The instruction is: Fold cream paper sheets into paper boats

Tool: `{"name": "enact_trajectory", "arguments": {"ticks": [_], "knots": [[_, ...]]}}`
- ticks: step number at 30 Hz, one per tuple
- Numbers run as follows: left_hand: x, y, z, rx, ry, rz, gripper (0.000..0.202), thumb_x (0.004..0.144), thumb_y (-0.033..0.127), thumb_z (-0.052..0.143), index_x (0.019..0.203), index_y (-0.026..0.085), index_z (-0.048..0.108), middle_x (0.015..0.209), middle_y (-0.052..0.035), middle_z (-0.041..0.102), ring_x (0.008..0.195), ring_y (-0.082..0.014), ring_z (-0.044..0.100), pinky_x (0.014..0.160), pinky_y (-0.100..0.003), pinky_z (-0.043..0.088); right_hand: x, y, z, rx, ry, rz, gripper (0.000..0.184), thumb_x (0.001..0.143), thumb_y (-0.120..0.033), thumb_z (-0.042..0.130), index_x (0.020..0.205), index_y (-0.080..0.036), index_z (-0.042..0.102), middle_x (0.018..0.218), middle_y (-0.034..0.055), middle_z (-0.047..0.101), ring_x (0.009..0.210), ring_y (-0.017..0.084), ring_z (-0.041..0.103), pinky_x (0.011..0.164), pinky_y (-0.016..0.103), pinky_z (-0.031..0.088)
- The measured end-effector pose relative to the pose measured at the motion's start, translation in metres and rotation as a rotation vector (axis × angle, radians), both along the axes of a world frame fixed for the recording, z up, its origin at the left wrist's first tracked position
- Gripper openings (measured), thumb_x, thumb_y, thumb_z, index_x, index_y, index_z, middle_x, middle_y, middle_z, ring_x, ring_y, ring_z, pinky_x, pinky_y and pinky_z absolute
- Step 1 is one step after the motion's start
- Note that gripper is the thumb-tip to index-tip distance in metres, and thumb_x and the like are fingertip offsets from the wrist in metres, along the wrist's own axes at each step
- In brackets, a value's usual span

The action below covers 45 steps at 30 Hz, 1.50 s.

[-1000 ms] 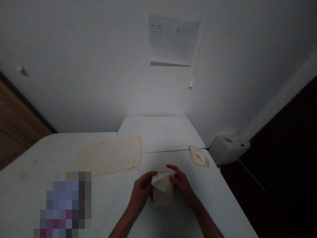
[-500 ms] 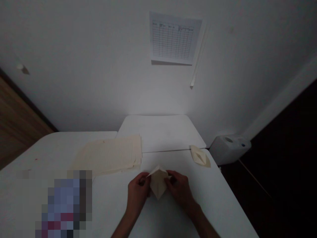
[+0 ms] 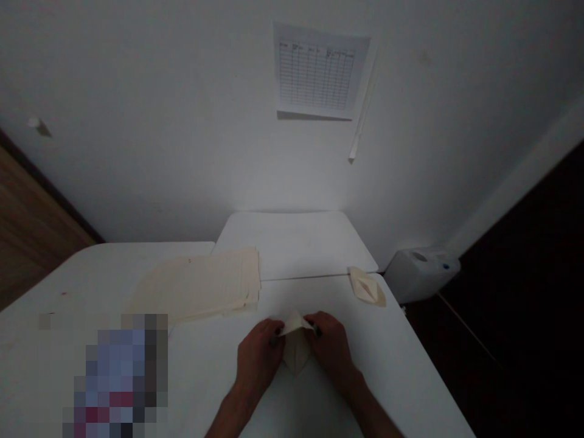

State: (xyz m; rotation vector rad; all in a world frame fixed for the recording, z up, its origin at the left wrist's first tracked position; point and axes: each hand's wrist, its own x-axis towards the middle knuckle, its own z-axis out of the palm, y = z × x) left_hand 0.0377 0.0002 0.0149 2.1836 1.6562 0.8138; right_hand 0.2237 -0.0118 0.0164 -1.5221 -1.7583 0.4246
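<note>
Between my two hands is a piece of folded cream paper (image 3: 296,353), pointed at its near end, with a raised flap at its far end. My left hand (image 3: 261,350) pinches its left side, fingers closed at the flap's edge. On the right side, my right hand (image 3: 331,340) grips the paper with thumb and fingers pressed together. Parts of the paper's side edges are hidden behind my fingers. Another folded paper piece (image 3: 367,287), with a raised pointed middle, lies beyond my right hand near the table's right edge.
A stack of cream paper sheets (image 3: 210,283) lies on the white table (image 3: 196,377) at the left. A blurred-out bluish patch covers the front left. A white plastic container (image 3: 413,277) stands past the right edge. A printed chart (image 3: 317,76) hangs on the wall.
The paper's far flap has been bent toward me, and its upper part now stands over the middle. My hands have turned slightly inward and still hold both sides.
</note>
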Motion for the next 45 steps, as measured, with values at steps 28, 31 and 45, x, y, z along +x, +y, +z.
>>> {"name": "enact_trajectory", "arguments": {"ticks": [28,31,45], "knots": [[-0.006,0.005,-0.017,0.322,0.064,-0.297,0.048,0.071,-0.002,0.042,0.111,0.018,0.06,0.106,-0.0095,0.064,0.094,-0.0204,0.063,0.08,-0.034,0.056,0.006,-0.011,0.003,0.06,-0.491,-0.012,0.011,0.082,-0.02,0.063,0.091,-0.022,0.067,0.084,0.0037,0.064,0.083,0.019,0.055,0.071,0.026,0.039],[-0.006,0.005,-0.017,0.319,0.076,-0.301,0.048,0.07,-0.001,0.043,0.11,0.018,0.06,0.107,-0.0096,0.064,0.095,-0.0207,0.063,0.08,-0.034,0.056,0.006,-0.012,0.006,0.017,-0.502,-0.043,0.013,0.083,-0.02,0.063,0.095,-0.023,0.067,0.089,0.0037,0.063,0.087,0.019,0.055,0.07,0.026,0.039],[-0.009,0.006,-0.021,0.297,0.075,-0.323,0.05,0.071,-0.002,0.043,0.113,0.019,0.061,0.11,-0.0104,0.064,0.098,-0.0207,0.064,0.083,-0.034,0.055,0.02,-0.018,0.006,0.122,-0.516,0.055,0.032,0.083,-0.01,0.057,0.112,-0.022,0.063,0.098,0.0053,0.066,0.087,0.019,0.059,0.074,0.026,0.043]]}}
